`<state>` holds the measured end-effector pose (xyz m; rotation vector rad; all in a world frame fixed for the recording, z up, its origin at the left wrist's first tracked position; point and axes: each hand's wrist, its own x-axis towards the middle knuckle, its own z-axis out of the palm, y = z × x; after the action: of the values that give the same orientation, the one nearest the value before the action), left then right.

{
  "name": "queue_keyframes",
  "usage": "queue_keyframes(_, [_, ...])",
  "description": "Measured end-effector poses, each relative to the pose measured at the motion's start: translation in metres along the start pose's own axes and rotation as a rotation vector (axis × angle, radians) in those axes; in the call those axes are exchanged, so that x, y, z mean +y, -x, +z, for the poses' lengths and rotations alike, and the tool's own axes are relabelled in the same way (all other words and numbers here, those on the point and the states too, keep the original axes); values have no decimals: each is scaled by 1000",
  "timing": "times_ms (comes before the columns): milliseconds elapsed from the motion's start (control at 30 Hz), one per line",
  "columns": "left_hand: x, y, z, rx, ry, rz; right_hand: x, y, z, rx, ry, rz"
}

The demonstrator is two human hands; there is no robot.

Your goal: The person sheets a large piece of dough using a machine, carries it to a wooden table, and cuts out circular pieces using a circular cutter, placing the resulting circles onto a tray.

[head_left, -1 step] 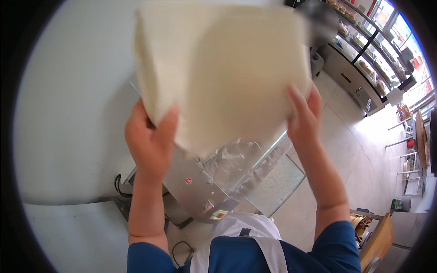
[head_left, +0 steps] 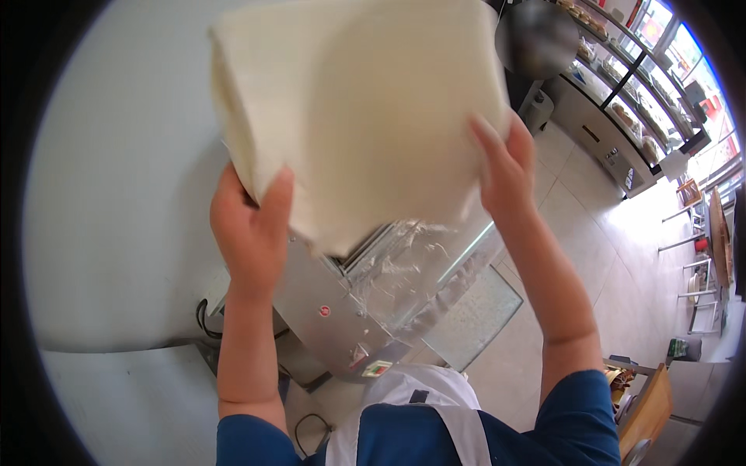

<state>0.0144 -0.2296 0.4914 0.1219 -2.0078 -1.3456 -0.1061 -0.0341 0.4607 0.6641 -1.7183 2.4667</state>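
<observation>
A thick, folded sheet of cream-coloured dough (head_left: pixel 365 116) is held up in front of me, slightly blurred. My left hand (head_left: pixel 250 229) grips its lower left edge, thumb on the near face and fingers behind. On the opposite edge my right hand (head_left: pixel 507 167) pinches the dough the same way. Its lower border sags unevenly between my hands. Below it is a metal machine (head_left: pixel 315 299), partly hidden by the dough, with a clear plastic-covered section (head_left: pixel 404 268) and a sloping plate (head_left: pixel 474 318) on its right.
A pale wall (head_left: pixel 116 194) rises on the left above a light panel (head_left: pixel 132 404). Dark cables (head_left: pixel 203 318) hang beside the machine. At the far right stands a display case (head_left: pixel 614 116) of baked goods. A wooden board (head_left: pixel 645 419) is at the lower right, on the tiled floor's side.
Both hands have shifted slightly left and upward with the dough. More of the machine's plastic-covered section shows beneath its lower border.
</observation>
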Motion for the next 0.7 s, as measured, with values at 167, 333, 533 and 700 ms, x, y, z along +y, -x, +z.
queue_keyframes(167, [-114,-24,-4,8,-508,-169,112,-99,23,-164,865,157])
queue_keyframes(333, [-174,7,20,-188,-775,-354,204,-104,-11,-219,1360,238])
queue_keyframes(533, [-177,32,18,-541,-909,-359,179,-89,-8,-568,1840,354])
queue_keyframes(700, [-176,19,-2,-497,-1000,-321,146,-51,-25,-241,1349,20])
